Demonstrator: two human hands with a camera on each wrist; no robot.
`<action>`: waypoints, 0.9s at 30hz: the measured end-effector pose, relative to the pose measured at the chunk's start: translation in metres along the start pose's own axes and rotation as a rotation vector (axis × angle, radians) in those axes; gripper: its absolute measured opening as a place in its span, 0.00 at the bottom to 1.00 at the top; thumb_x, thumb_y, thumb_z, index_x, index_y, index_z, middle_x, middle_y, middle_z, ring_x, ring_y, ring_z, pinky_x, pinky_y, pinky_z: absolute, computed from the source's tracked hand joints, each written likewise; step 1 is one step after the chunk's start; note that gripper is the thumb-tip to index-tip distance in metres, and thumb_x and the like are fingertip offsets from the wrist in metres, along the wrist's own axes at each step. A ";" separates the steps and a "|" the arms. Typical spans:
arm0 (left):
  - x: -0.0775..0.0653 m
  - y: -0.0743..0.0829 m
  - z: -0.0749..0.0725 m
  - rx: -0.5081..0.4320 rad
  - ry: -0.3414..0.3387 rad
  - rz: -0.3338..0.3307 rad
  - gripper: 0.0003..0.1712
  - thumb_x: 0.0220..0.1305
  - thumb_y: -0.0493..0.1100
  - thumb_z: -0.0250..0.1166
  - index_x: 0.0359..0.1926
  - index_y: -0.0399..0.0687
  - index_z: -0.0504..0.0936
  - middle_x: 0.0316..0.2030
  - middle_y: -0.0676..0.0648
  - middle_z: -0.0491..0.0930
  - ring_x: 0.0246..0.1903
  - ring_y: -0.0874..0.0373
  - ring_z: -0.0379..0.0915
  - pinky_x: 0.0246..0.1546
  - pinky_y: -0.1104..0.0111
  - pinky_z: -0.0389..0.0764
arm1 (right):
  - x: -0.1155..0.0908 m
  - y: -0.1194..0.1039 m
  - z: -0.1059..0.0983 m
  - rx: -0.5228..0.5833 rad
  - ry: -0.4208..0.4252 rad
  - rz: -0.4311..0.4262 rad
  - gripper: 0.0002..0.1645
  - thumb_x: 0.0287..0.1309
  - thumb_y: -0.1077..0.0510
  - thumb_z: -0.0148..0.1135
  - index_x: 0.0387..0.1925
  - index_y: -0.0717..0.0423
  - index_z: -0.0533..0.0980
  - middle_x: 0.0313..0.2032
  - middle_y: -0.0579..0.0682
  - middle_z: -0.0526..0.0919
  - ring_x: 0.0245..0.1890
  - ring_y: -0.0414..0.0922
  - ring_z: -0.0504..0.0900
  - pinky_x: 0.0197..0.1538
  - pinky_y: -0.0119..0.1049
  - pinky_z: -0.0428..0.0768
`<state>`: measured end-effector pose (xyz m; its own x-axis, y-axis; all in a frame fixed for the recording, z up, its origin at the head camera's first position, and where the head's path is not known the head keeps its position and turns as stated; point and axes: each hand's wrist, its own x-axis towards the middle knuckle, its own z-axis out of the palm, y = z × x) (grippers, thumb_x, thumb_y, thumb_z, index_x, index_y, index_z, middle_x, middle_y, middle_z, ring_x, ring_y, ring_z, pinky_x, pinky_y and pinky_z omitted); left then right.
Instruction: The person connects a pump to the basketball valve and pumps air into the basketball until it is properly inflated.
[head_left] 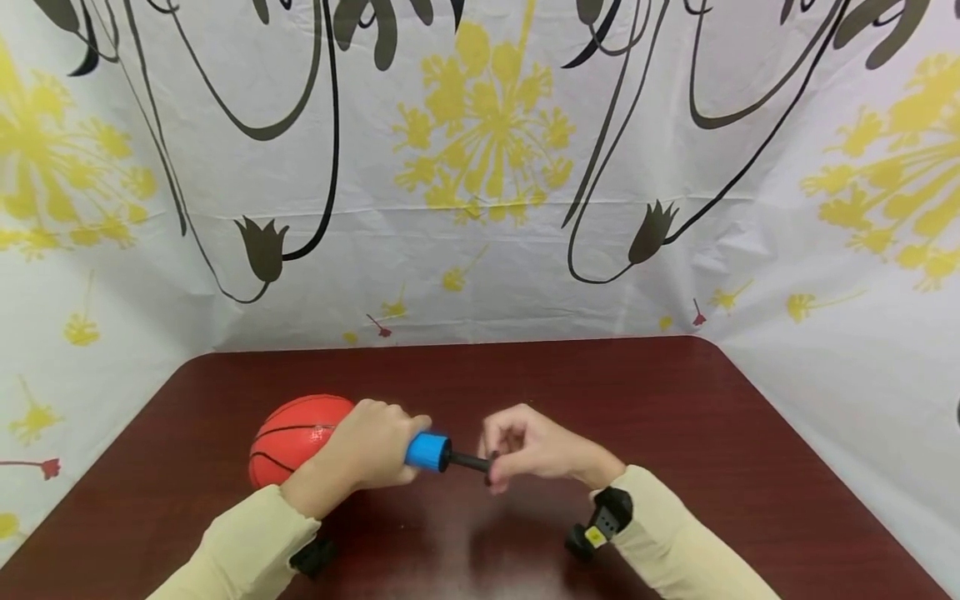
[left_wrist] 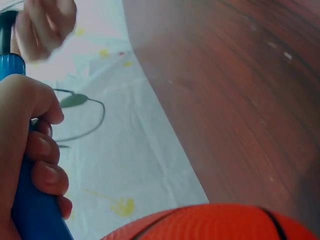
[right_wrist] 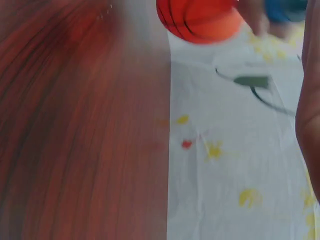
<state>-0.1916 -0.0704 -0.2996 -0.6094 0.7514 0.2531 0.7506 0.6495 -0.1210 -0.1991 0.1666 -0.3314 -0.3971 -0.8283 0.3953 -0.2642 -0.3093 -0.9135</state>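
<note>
My left hand (head_left: 375,446) wraps its fingers round the blue barrel of a hand pump (head_left: 427,452), held above the table. A black rod (head_left: 468,461) sticks out of the barrel toward the right. At the rod's far end my right hand (head_left: 547,450) pinches the small dark handle between thumb and fingers. In the left wrist view the blue barrel (left_wrist: 37,210) runs down through the curled left fingers. An orange-red basketball (head_left: 296,437) with black lines is just left of the left hand, which partly covers it.
The dark red-brown table (head_left: 637,400) has rounded far corners. Behind and beside it hangs a white cloth (head_left: 480,275) printed with yellow and grey flowers. Each wrist wears a black strap; the right strap (head_left: 607,517) has a yellow tag.
</note>
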 end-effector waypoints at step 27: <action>-0.002 0.007 0.008 -0.054 -0.069 -0.016 0.13 0.39 0.49 0.66 0.24 0.50 0.72 0.14 0.56 0.67 0.13 0.65 0.61 0.15 0.72 0.65 | 0.007 0.006 0.008 -0.064 0.013 0.103 0.16 0.50 0.60 0.61 0.23 0.69 0.65 0.23 0.66 0.76 0.23 0.37 0.79 0.26 0.42 0.79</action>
<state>-0.1876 -0.0667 -0.3088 -0.6364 0.7481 0.1880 0.7520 0.6560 -0.0646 -0.1968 0.1555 -0.3343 -0.4367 -0.8477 0.3012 -0.2772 -0.1918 -0.9415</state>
